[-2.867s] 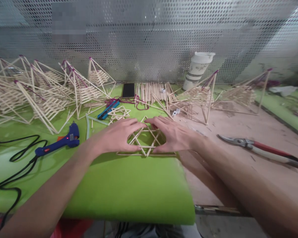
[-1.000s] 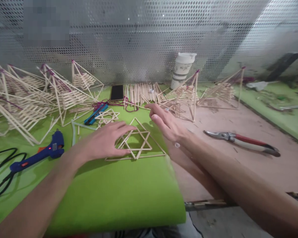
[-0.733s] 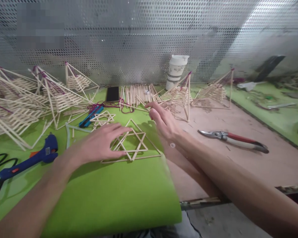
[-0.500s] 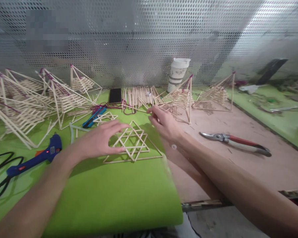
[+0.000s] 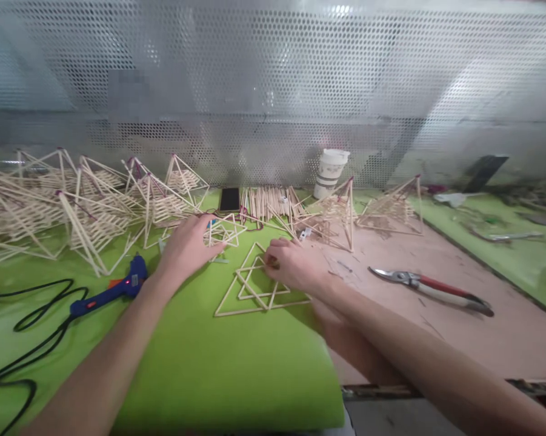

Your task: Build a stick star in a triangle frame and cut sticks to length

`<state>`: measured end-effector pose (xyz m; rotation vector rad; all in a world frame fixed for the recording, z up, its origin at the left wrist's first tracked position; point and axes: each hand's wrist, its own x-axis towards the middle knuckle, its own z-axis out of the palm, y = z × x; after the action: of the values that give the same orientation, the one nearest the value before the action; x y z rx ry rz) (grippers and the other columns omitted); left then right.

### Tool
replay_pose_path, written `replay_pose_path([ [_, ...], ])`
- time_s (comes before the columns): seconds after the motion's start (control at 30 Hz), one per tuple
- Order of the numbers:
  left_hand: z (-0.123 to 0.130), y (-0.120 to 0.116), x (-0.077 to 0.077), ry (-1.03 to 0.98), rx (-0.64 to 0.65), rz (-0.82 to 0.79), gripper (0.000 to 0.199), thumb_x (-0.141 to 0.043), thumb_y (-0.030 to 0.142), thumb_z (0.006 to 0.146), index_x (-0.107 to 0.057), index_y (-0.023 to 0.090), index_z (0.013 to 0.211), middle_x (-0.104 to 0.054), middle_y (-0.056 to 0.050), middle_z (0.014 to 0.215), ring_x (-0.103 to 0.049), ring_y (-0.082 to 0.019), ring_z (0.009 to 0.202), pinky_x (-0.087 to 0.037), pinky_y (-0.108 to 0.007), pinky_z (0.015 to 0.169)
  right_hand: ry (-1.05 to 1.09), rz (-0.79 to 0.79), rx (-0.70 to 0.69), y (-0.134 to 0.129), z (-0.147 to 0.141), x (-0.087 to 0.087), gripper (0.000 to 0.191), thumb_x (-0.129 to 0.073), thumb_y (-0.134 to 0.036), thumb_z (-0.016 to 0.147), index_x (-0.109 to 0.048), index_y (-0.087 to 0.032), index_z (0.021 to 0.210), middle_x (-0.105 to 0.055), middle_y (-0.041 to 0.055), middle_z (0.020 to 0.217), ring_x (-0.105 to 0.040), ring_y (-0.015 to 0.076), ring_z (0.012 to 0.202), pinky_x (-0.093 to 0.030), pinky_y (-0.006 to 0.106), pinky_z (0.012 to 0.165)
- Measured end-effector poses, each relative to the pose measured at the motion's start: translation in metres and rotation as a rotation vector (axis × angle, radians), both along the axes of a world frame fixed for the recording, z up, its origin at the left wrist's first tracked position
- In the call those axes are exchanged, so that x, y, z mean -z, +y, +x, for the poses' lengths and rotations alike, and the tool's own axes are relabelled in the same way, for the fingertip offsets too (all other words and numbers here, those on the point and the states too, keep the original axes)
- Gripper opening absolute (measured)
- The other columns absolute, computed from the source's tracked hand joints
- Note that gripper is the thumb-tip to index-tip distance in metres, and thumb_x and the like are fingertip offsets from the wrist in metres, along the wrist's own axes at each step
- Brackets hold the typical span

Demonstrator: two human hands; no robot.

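On the green mat (image 5: pixel 236 369) lies a flat figure of overlapping stick triangles (image 5: pixel 249 295). My right hand (image 5: pixel 293 264) is over its upper right part, fingers curled and pinched together; what they hold, if anything, is too small to name. Farther back and to the left, my left hand (image 5: pixel 188 248) has thumb and fingers apart around the left side of a smaller star-shaped stick piece (image 5: pixel 229 232). Whether it touches that piece cannot be made out. Part of a blue tool (image 5: pixel 211 224) shows behind the left fingers.
Stick pyramids (image 5: pixel 95 212) crowd the back left; more stand right of the loose sticks (image 5: pixel 266 203). A glue gun (image 5: pixel 113 293) with its cord lies left, pruning shears (image 5: pixel 431 287) right. Behind are a phone (image 5: pixel 229 199) and a paper cup (image 5: pixel 329 174).
My left hand has moved off the large triangle figure to the smaller star piece. My right hand has come over the large figure, its fingers more curled. The camera view has shifted.
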<state>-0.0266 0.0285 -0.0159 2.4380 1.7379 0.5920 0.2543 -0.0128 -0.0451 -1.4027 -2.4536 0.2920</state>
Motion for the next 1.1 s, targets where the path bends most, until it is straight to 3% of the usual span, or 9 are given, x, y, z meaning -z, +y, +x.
replay_pose_path([
  [0.17, 0.006, 0.003, 0.009, 0.032, -0.033, 0.05, 0.069, -0.065, 0.056, 0.097, -0.053, 0.016, 0.151, -0.066, -0.021, 0.136, -0.063, -0.039, 0.125, -0.052, -0.055, 0.106, -0.045, 0.004, 0.049, -0.004, -0.01, -0.015, 0.007, -0.071, -0.018, 0.088, -0.072, -0.019, 0.082, -0.076, 0.008, 0.094, -0.073, 0.0253, 0.091, -0.061, 0.054, 0.098],
  [0.3, 0.009, 0.003, 0.004, 0.056, -0.115, 0.076, 0.065, -0.061, 0.053, 0.099, -0.052, 0.018, 0.153, -0.064, -0.022, 0.14, -0.06, -0.041, 0.131, -0.048, -0.058, 0.111, -0.019, -0.043, 0.157, 0.018, -0.009, -0.026, 0.012, -0.065, -0.018, 0.096, -0.077, -0.018, 0.093, -0.079, 0.0098, 0.103, -0.075, 0.0194, 0.078, -0.066, 0.038, 0.073],
  [0.4, 0.01, 0.006, 0.0, -0.015, -0.134, 0.147, 0.059, -0.051, 0.049, 0.105, -0.05, 0.018, 0.156, -0.06, -0.021, 0.145, -0.056, -0.041, 0.137, -0.042, -0.061, 0.117, -0.035, -0.052, 0.3, 0.052, 0.005, -0.035, 0.023, -0.055, -0.022, 0.106, -0.077, -0.016, 0.105, -0.079, 0.0135, 0.102, -0.075, 0.0211, 0.078, -0.064, 0.038, 0.071],
  [0.47, 0.011, 0.008, 0.0, -0.069, -0.074, 0.156, 0.053, -0.049, 0.044, 0.106, -0.052, 0.021, 0.154, -0.06, -0.019, 0.147, -0.055, -0.04, 0.139, -0.04, -0.065, 0.119, -0.071, -0.054, 0.411, 0.075, 0.016, -0.039, 0.026, -0.052, -0.021, 0.109, -0.076, -0.013, 0.108, -0.077, 0.0164, 0.103, -0.076, 0.0245, 0.089, -0.064, 0.041, 0.08],
  [0.53, 0.015, 0.007, 0.0, -0.092, 0.028, 0.123, 0.047, -0.051, 0.036, 0.106, -0.057, 0.023, 0.151, -0.061, -0.017, 0.148, -0.057, -0.038, 0.138, -0.042, -0.066, 0.118, -0.108, -0.095, 0.472, 0.094, 0.025, -0.039, 0.024, -0.064, -0.032, 0.107, -0.072, -0.014, 0.121, -0.074, 0.0124, 0.118, -0.074, 0.0239, 0.102, -0.063, 0.043, 0.089],
  [0.67, 0.028, -0.003, 0.006, -0.061, 0.316, 0.015, 0.039, -0.062, 0.036, 0.104, -0.069, 0.027, 0.141, -0.068, -0.009, 0.146, -0.065, -0.029, 0.131, -0.052, -0.05, 0.114, -0.124, -0.208, 0.508, 0.12, 0.027, -0.034, 0.036, -0.069, -0.038, 0.105, -0.066, -0.018, 0.135, -0.067, 0.0123, 0.137, -0.07, 0.0254, 0.114, -0.062, 0.046, 0.096],
  [0.8, 0.04, -0.016, 0.015, 0.035, 0.63, -0.122, 0.042, -0.068, 0.04, 0.1, -0.072, 0.024, 0.138, -0.07, -0.009, 0.145, -0.065, -0.03, 0.132, -0.05, -0.051, 0.115, -0.057, -0.287, 0.494, 0.134, 0.023, -0.032, 0.037, -0.07, -0.038, 0.104, -0.067, -0.018, 0.135, -0.067, 0.012, 0.137, -0.07, 0.0268, 0.116, -0.061, 0.046, 0.097],
  [0.93, 0.042, -0.016, 0.021, 0.048, 0.605, -0.165, 0.041, -0.069, 0.033, 0.098, -0.072, 0.022, 0.137, -0.075, -0.011, 0.137, -0.069, -0.032, 0.125, -0.051, -0.055, 0.112, 0.11, -0.294, 0.484, 0.135, 0.024, -0.046, 0.035, -0.07, -0.039, 0.104, -0.068, -0.017, 0.132, -0.068, 0.01, 0.134, -0.071, 0.0267, 0.112, -0.062, 0.045, 0.094],
  [1.1, 0.042, -0.014, 0.013, -0.03, 0.474, -0.115, 0.037, -0.067, 0.031, 0.1, -0.074, 0.022, 0.135, -0.073, -0.013, 0.141, -0.065, -0.035, 0.133, -0.043, -0.059, 0.12, 0.469, -0.224, 0.427, 0.102, 0.019, -0.08, 0.012, -0.065, -0.015, 0.102, -0.071, -0.011, 0.093, -0.079, 0.012, 0.097, -0.075, 0.0185, 0.087, -0.063, 0.028, 0.078],
])
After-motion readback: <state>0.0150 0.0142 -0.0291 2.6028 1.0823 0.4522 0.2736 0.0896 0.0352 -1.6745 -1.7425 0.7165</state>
